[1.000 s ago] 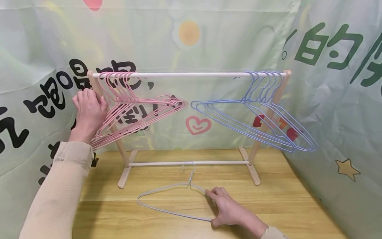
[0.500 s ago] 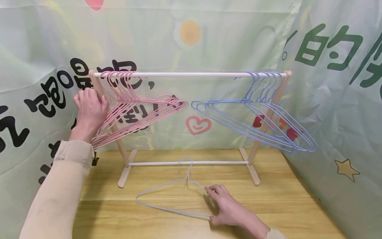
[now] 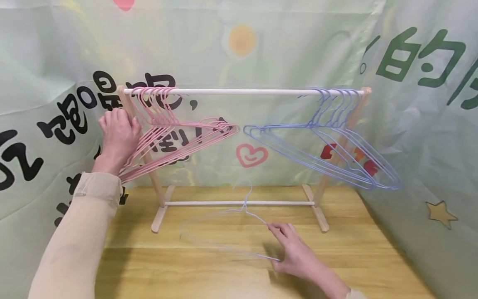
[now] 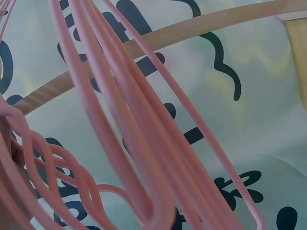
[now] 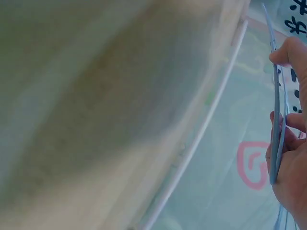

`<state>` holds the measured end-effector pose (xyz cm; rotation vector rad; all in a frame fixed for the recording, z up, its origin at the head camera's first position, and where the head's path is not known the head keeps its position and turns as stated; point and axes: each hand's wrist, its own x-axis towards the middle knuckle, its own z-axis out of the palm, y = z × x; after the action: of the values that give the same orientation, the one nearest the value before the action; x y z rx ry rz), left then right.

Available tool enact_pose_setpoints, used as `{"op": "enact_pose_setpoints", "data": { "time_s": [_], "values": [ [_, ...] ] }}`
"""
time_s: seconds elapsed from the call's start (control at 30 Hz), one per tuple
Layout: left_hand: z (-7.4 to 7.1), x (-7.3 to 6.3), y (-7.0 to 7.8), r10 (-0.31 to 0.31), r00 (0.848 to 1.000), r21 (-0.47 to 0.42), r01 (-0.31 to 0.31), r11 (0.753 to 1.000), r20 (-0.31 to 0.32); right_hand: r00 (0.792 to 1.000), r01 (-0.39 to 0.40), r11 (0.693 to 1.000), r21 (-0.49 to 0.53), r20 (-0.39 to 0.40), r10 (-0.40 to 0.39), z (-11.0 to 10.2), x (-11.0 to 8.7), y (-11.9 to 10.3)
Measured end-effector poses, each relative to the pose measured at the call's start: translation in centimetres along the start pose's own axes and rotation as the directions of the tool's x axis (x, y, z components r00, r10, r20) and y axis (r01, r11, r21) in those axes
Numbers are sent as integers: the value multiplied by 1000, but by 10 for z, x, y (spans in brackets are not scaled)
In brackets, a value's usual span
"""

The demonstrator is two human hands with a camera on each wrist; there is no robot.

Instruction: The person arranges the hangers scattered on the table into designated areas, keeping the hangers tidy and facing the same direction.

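Note:
My left hand (image 3: 120, 139) grips the upper left wooden post of the clothes rack (image 3: 224, 91), fingers curled over it beside the pink hangers (image 3: 175, 153). These pink wire hangers hang bunched at the rack's left end; in the left wrist view pink hangers (image 4: 139, 129) fill the near side and mostly hide the hand. My right hand (image 3: 298, 251) holds a light blue wire hanger (image 3: 257, 216) by its right end, fingertips on the shoulder wire and thumb at the bottom bar. This hanger (image 5: 277, 105) shows against the hand in the right wrist view. Its far end is blurred.
Several blue hangers (image 3: 328, 137) hang at the rack's right end, and bare white rod lies between the two groups. The rack stands on a wooden table (image 3: 157, 265), with a lower white bar (image 3: 209, 203) between its feet. Printed cloth (image 3: 242, 62) surrounds the back and sides.
My right hand has lifted the blue hanger up from low over the table, tilting it and moving toward the rack. The left hand keeps its place on the post; the view shifts slightly.

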<state>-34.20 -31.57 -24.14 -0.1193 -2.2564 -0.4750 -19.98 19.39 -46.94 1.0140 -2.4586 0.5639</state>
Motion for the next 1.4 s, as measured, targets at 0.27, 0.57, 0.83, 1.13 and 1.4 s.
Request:
{"op": "enact_pose_setpoints", "data": {
  "time_s": [0.27,0.57,0.83,1.13,1.4],
  "values": [
    [4,0,4,0,1000,-5,0,1000,4,989,55,998,-27,-137,-58,-21,10,8],
    [7,3,9,5,1000,-5,-5,1000,3,919,178,980,-86,-342,-196,-55,34,18],
    [11,2,9,11,1000,0,-11,1000,11,880,197,966,-170,-404,-251,-88,48,29],
    [9,5,4,35,999,6,-35,999,-3,817,247,941,-232,-472,-331,-128,77,37],
    [6,5,-3,7,1000,12,-7,1000,-9,852,210,946,-246,-428,-300,-172,103,41]
  ]
}}
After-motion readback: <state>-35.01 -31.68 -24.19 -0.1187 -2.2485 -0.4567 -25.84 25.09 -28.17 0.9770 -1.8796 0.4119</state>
